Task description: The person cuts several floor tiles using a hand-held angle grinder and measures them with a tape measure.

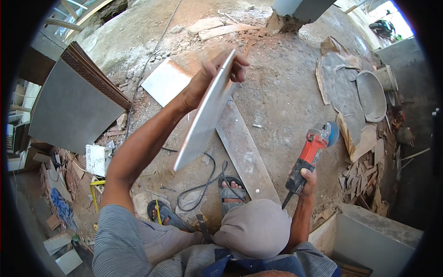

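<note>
My left hand [200, 85] is closed around the far end of a pale tile [205, 115]. The tile is raised off the ground and tilted nearly on edge, so mostly its thin side shows. In my right hand [308, 181] is a red and black angle grinder [311, 150], gripped by its rear body. Its disc [331, 134], bluish, points away from me and touches nothing. Below the tile a long narrow board [247, 154] lies slantwise on the dirt floor. Another white tile [164, 85] lies flat beyond my left forearm.
A stack of large grey tiles [76, 104] leans at the left. A black cord [203, 187] loops near my sandalled feet. Broken tile pieces [359, 182] are heaped at the right, near a round grey basin [371, 97]. A pillar [300, 14] stands at the far side.
</note>
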